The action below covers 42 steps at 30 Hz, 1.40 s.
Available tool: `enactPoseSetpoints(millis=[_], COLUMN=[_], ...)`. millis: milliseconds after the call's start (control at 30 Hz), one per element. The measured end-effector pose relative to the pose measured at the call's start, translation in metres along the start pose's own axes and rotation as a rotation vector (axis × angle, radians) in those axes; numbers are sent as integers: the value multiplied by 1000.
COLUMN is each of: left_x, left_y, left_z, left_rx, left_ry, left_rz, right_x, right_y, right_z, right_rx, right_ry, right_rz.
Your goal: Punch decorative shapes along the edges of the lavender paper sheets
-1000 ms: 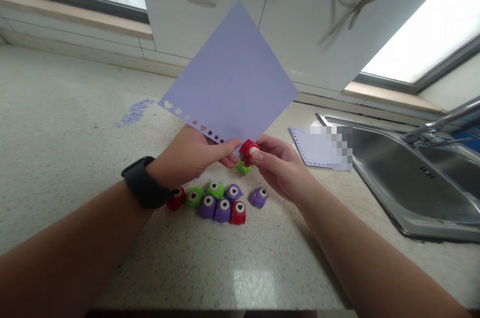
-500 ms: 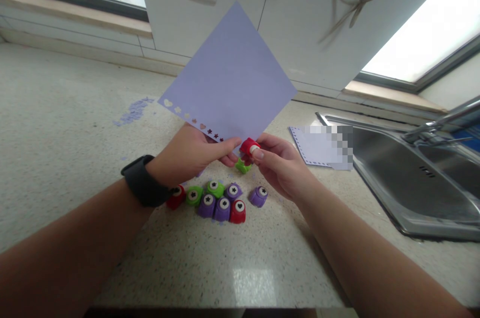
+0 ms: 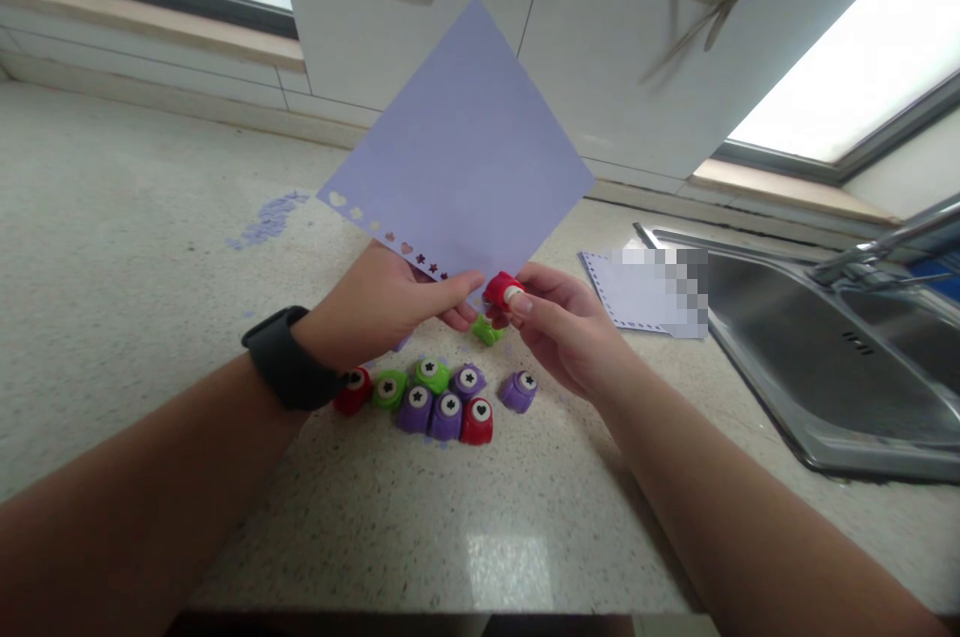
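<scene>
- Left hand has the purple sheet pinched near its bottom corner, tilted up over the bench
- Right hand is clamped round a red punch, right at that corner
- More punches sitting just below

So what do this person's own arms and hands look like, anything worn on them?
The left hand and right hand wear no gloves, and I see no rings. The left forearm has a wide black wristband, perhaps a watch; its face can't be made out. The right forearm has nothing on it. No sleeves, cables or markings show.
</scene>
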State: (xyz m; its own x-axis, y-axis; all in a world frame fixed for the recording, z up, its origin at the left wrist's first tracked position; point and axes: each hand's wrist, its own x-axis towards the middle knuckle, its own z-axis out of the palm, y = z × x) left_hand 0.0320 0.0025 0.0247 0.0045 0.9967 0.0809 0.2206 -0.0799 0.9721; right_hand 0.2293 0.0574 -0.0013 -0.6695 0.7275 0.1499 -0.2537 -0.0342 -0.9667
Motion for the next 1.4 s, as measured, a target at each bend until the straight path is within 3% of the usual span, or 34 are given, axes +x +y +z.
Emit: enactPoseSetpoints(millis=[1400], left_x=[-1], left_y=[0], left_z=[1], left_rx=[22], left_ry=[13], left_rz=[8], right_x=[1], right_y=[0], right_z=[2], right_rx=[-22], right_ry=[16], right_rz=[2])
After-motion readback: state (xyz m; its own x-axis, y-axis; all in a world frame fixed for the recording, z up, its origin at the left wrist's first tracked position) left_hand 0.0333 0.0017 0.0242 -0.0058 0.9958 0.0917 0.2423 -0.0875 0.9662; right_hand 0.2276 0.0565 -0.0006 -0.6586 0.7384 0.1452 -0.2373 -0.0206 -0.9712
